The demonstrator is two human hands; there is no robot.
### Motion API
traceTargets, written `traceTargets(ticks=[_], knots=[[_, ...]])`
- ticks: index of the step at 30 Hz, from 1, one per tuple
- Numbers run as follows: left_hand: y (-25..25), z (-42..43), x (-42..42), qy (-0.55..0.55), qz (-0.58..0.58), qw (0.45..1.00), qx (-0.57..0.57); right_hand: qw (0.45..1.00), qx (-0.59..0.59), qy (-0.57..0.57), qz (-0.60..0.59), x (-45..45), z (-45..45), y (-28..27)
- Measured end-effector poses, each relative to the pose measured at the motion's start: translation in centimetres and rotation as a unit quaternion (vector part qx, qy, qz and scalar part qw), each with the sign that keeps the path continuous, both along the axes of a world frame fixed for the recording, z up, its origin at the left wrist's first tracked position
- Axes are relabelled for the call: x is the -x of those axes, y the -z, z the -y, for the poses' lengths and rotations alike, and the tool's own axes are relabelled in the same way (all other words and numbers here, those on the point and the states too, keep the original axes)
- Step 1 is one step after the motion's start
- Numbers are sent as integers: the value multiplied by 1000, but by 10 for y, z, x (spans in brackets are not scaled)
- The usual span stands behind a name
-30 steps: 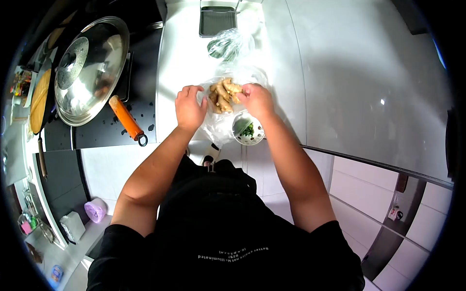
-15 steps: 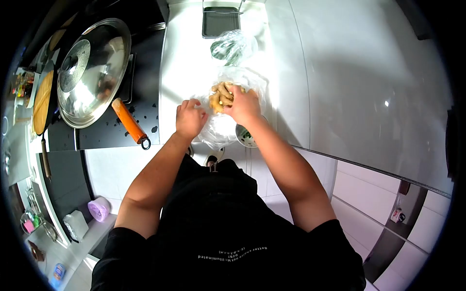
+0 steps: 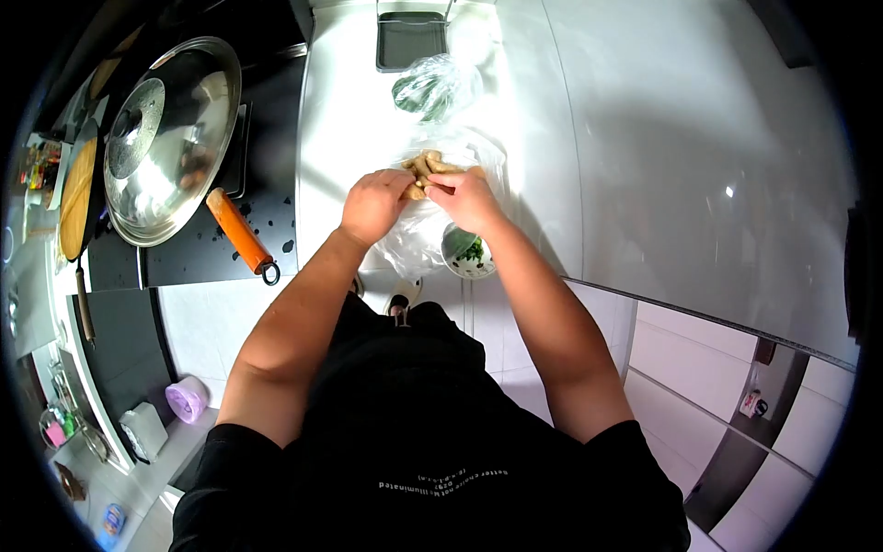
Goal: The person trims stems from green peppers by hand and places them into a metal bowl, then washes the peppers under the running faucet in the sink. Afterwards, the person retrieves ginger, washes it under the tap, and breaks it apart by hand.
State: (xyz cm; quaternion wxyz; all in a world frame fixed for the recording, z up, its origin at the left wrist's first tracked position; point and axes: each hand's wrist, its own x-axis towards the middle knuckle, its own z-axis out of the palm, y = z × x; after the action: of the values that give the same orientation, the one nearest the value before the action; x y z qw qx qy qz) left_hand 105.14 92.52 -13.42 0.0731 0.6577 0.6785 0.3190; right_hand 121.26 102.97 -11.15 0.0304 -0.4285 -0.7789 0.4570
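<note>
Pale counter [image 3: 336,110], glare bleaching much of its surface; dark hob [image 3: 271,161] to the left, wet spots near its front edge. Lens edge black all round, side shelves bent and hard to read.

Large domed lid [image 3: 198,120] over the hob, tilted; whatever lies beneath is hidden. Orange handle [image 3: 241,232] points out from near its rim; its far end cannot be traced. Pan [image 3: 90,193] at far left, distorted, something tan in it.

Clear plastic bag [image 3: 409,244] crumpled on the counter, outline lost in the glare. Dark tray [image 3: 411,44] at the far end, its wire part cut off by the top edge. Knotted-looking bag [image 3: 438,87] just nearer, green contents blurred by film.

Left hand [image 3: 372,204]: fingers bent and closed on the ginger, tips partly out of sight. Right hand [image 3: 467,201]: thumb and fingers pinching the ginger from the other side, exact contact unclear. Ginger [image 3: 422,166] lies between them over the clear plastic bag, near side covered by fingers.

Bowl [image 3: 456,241] near the counter's front edge, partly behind the right forearm; chopped greens [image 3: 473,251] inside, too small to identify.
</note>
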Motion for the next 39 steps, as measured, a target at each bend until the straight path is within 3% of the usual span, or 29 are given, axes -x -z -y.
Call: traceTargets(ticks=[5,8,9,11,13,14,15,16,18,22,25,29,32,33,36,37,39], knots=[[4,-7,11,15,25,999,29,996,-77,-52,-15,2,-1,4],[-14,-10,8,-25,-4,980,197,965,-156,-207,48,-4,2,9],[-12,-7,5,-31,17,985,170,987,-101,-127,-12,-9,7,27],[14,-1,2,-68,71,992,80,974,-186,-118,-46,-9,4,43],[4,4,-2,-175,191,957,133,966,-221,-123,-50,-8,7,38],[0,3,-5,-223,248,930,157,961,-239,-139,-12,-3,4,27],[30,-1,3,-248,333,901,128,959,-247,-138,9,1,2,18],[27,-4,3,-272,482,826,104,957,-255,-139,30,3,1,11],[16,-9,3,-313,590,742,59,963,-247,-96,56,2,1,3],[-32,0,-6,-291,560,776,12,935,-341,-93,-40,-8,9,0],[-44,11,-9,-276,576,769,-7,970,-217,-22,-107,-13,19,-22],[-58,15,-13,-268,608,747,5,866,-492,19,-83,-1,11,-55],[-75,8,-21,-242,615,750,-20,895,-445,2,41,5,-16,-26],[-77,6,-19,-254,604,755,9,947,-315,19,57,9,-19,-34],[-90,10,-17,-241,590,771,14,969,-169,15,-180,5,-11,-60],[-93,14,-17,-226,594,772,8,974,-105,24,-202,1,4,-77],[-95,18,-18,-231,593,771,9,975,-150,-59,-152,-8,26,-65]])
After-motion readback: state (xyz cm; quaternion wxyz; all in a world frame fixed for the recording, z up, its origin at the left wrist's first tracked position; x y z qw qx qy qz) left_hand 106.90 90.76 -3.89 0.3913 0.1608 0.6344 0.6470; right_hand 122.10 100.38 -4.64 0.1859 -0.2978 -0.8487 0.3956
